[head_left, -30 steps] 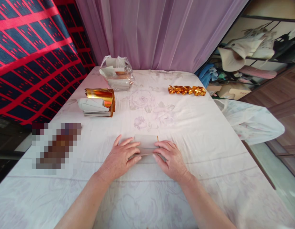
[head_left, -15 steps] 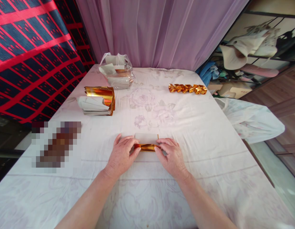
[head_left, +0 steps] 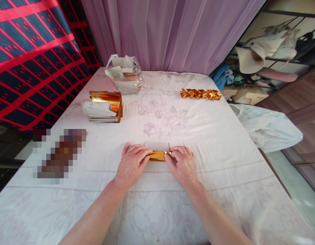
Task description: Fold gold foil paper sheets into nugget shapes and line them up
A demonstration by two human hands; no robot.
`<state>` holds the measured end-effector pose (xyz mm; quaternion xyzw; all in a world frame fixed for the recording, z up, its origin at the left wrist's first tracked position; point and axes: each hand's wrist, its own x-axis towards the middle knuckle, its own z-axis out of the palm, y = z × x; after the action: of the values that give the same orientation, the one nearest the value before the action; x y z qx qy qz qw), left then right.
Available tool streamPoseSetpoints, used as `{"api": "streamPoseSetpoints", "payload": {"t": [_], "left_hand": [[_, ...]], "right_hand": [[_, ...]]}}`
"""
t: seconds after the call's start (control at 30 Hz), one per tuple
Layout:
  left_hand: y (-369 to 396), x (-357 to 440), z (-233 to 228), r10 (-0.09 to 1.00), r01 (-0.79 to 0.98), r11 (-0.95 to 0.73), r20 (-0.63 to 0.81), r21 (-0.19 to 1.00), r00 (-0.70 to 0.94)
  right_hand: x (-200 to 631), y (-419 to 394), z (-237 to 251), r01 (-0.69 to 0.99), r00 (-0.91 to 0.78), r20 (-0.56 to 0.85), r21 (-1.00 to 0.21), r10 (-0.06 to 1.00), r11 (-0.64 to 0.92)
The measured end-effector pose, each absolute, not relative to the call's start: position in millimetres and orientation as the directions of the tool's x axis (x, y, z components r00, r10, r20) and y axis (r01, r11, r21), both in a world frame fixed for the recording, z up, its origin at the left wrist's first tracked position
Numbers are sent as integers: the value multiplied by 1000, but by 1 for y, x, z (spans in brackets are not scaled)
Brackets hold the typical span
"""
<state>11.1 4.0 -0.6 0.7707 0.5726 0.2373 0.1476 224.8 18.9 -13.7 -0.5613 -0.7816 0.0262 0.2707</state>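
Observation:
A small sheet of gold foil paper (head_left: 157,151), white on its back, lies on the cloth-covered table (head_left: 224,143) in front of me. Its near edge is folded over, showing a gold band below a white strip. My left hand (head_left: 130,164) pinches the fold's left end with thumb and fingers. My right hand (head_left: 182,164) pinches the right end the same way. Both hands rest on the cloth.
A stack of gold foil sheets (head_left: 103,107) with a curled top sits at the left. A clear plastic bag of paper (head_left: 124,75) stands at the far left. A row of folded gold pieces (head_left: 200,93) lies far right. A pixelated patch (head_left: 59,153) covers something near left.
The paper lay white side up under my flat hands; its near edge has since been turned over, exposing the gold side, and my fingers have moved up to pinch it.

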Motion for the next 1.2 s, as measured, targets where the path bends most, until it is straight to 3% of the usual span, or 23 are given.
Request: {"api": "streamPoseSetpoints", "payload": {"t": [0.9, 1.2], "left_hand": [[6, 15, 2, 954, 833, -296, 198, 468, 227], [4, 19, 4, 953, 839, -289, 219, 461, 208]], "right_hand": [[223, 19, -16, 901, -176, 386, -307, 905, 306], [222, 20, -17, 850, -290, 406, -307, 866, 429]]}}
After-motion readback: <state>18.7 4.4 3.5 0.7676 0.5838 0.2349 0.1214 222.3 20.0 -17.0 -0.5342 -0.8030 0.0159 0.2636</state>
